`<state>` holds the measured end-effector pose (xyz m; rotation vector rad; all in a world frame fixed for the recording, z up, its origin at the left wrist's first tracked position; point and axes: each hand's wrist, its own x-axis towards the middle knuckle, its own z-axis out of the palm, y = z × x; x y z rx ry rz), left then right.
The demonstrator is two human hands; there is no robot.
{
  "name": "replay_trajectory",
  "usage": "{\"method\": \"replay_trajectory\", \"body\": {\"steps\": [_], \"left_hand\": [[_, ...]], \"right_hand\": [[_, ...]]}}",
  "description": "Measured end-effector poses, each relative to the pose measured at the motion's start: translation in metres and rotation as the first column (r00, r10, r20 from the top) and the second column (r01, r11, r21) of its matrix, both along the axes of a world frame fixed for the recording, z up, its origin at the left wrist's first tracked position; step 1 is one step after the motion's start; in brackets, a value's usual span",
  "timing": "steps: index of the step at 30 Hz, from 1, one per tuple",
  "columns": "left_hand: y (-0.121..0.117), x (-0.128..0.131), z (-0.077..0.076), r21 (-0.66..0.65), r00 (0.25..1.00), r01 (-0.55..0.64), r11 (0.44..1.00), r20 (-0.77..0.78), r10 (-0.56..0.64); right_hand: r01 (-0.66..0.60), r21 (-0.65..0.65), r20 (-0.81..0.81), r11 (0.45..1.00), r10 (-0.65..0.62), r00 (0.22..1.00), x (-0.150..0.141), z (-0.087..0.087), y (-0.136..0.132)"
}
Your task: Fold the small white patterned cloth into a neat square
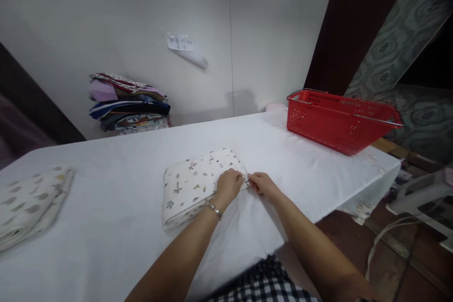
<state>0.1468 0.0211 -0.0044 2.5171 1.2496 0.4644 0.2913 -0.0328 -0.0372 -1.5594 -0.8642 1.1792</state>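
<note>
A folded white cloth point(194, 177) with small printed plants lies on the table in front of me. My left hand point(229, 185), with a bracelet at its wrist, rests over the cloth's right end, its fingers pinching the near right corner. Just to the right, my right hand point(262, 185) has its fingertips closed on the same corner. The two hands almost meet there. Exactly which layers lie between the fingertips is hidden.
A second folded printed cloth point(33, 205) lies at the table's left. The red basket point(325, 120) stands at the back right on the white-covered table point(123, 188). Folded fabrics point(129, 104) are stacked beyond the far edge. A white plastic stool point(421, 198) is on the floor at right.
</note>
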Motion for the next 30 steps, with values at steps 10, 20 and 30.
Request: {"method": "replay_trajectory", "body": {"steps": [10,20,30], "left_hand": [[-0.001,0.002,0.007,-0.021,1.0,0.0,1.0,0.007,0.0],[-0.011,0.004,0.003,0.109,0.998,0.051,0.993,-0.04,-0.047],[-0.002,0.004,0.004,0.048,0.996,0.068,0.997,-0.063,-0.065]], "right_hand": [[-0.015,0.062,0.011,0.998,0.014,1.0,-0.003,0.002,-0.002],[-0.024,0.118,0.01,0.993,0.023,1.0,-0.002,-0.002,-0.003],[-0.014,0.141,-0.015,0.99,0.016,1.0,-0.003,-0.005,-0.006]]}}
